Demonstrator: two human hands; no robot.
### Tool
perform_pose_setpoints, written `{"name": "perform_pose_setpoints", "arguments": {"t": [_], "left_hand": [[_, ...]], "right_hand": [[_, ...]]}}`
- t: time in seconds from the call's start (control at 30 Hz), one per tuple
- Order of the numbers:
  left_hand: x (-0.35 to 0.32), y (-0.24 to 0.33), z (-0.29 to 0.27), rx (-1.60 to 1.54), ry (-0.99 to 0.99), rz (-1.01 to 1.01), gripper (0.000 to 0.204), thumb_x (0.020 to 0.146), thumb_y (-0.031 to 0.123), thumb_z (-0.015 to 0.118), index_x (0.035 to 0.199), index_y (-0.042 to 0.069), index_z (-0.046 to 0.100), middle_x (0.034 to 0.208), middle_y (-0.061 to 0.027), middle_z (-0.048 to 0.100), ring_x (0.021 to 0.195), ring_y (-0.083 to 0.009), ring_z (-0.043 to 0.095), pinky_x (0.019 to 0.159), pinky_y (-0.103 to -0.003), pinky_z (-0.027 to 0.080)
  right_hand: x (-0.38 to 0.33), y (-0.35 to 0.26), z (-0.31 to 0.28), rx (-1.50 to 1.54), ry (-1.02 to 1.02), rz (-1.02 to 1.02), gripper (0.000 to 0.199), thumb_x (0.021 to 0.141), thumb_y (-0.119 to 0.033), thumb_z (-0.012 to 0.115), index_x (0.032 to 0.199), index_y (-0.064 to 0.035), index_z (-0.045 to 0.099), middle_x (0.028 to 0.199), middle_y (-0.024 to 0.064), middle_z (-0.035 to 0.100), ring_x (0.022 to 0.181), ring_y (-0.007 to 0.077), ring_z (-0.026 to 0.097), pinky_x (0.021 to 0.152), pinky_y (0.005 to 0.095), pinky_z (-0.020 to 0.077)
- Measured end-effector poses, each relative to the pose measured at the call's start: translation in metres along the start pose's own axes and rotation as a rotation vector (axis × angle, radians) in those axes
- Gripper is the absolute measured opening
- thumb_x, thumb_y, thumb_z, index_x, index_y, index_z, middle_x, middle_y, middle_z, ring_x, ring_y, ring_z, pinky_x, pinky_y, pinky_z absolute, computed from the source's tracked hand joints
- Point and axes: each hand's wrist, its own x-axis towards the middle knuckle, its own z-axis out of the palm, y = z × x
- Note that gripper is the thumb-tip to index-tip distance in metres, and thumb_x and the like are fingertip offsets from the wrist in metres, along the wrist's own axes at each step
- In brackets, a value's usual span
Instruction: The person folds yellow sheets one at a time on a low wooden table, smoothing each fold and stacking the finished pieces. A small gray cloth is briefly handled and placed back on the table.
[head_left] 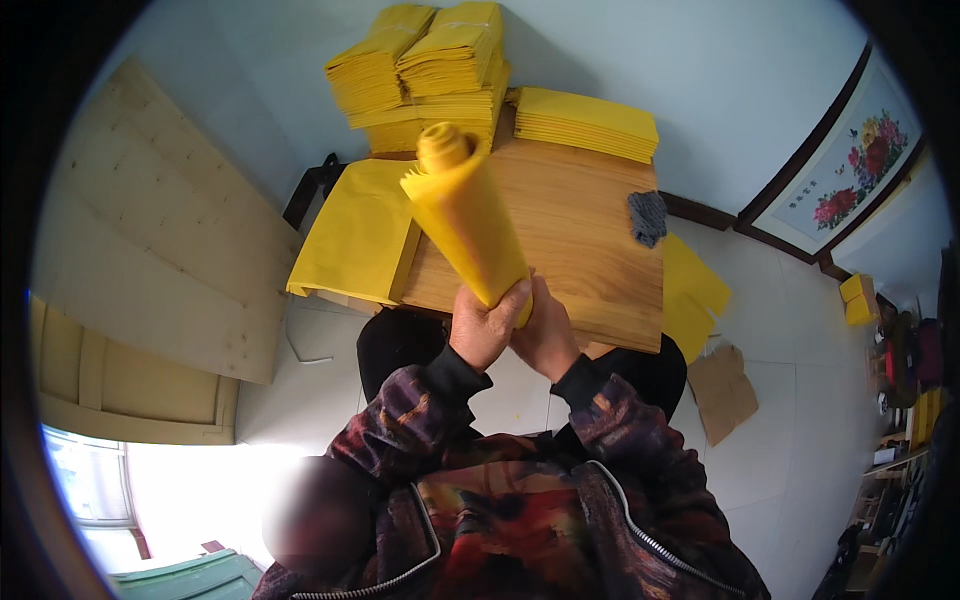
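Note:
A roll of yellow paper sheets stands tilted over the near part of the wooden table, its spiral end pointing away from me. My left hand is wrapped round its near end from the left. Close beside it, my right hand grips the same end from the right; its fingertips are partly hidden behind the roll. Left of the roll, a flat stack of yellow paper lies at the table's left side and hangs over the near edge.
Tall yellow bundles and a lower yellow stack line the back of the wooden table. A grey cloth lies at its right edge. Brown paper is on the floor at right. Wooden boards lean at left.

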Motion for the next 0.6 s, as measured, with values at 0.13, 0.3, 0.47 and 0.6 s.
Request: {"name": "perform_pose_setpoints", "arguments": {"t": [0.13, 0.3, 0.47, 0.6], "left_hand": [[0.018, 0.012, 0.013, 0.015, -0.107, 0.173, 0.023, 0.088, 0.005, 0.058, 0.11, -0.001, 0.062, 0.104, -0.0082, 0.067, 0.094, -0.0196, 0.063, 0.083, -0.029, 0.048], [0.027, -0.014, 0.03, -0.135, -0.031, 0.175, 0.026, 0.087, 0.005, 0.058, 0.112, -0.001, 0.056, 0.108, -0.0112, 0.066, 0.097, -0.02, 0.062, 0.085, -0.032, 0.048], [0.039, -0.06, 0.026, 0.039, -0.095, -0.141, 0.032, 0.087, 0.011, 0.063, 0.114, -0.001, 0.052, 0.101, -0.008, 0.063, 0.093, -0.0184, 0.061, 0.08, -0.032, 0.049], [0.032, -0.066, 0.021, 0.01, -0.121, -0.074, 0.033, 0.086, 0.008, 0.064, 0.116, 0.0, 0.052, 0.107, -0.0085, 0.063, 0.098, -0.0187, 0.06, 0.085, -0.033, 0.049]], "right_hand": [[0.04, 0.016, -0.003, 0.099, 0.081, -0.258, 0.047, 0.079, -0.019, 0.071, 0.115, -0.0025, 0.045, 0.1, 0.0225, 0.063, 0.095, 0.043, 0.06, 0.076, 0.0432, 0.0508], [0.045, 0.05, -0.004, 0.076, 0.155, -0.374, 0.039, 0.082, -0.021, 0.069, 0.107, -0.0014, 0.046, 0.096, 0.0234, 0.063, 0.093, 0.0418, 0.061, 0.076, 0.0404, 0.0507], [0.04, 0.079, 0.009, 0.131, 0.16, 0.039, 0.038, 0.081, -0.023, 0.071, 0.102, -0.0005, 0.05, 0.096, 0.0238, 0.064, 0.092, 0.0382, 0.064, 0.074, 0.0401, 0.051], [0.037, 0.086, 0.007, 0.137, 0.136, 0.023, 0.041, 0.08, -0.023, 0.071, 0.105, -0.0012, 0.048, 0.097, 0.0247, 0.063, 0.093, 0.0395, 0.063, 0.074, 0.0427, 0.051]]}}
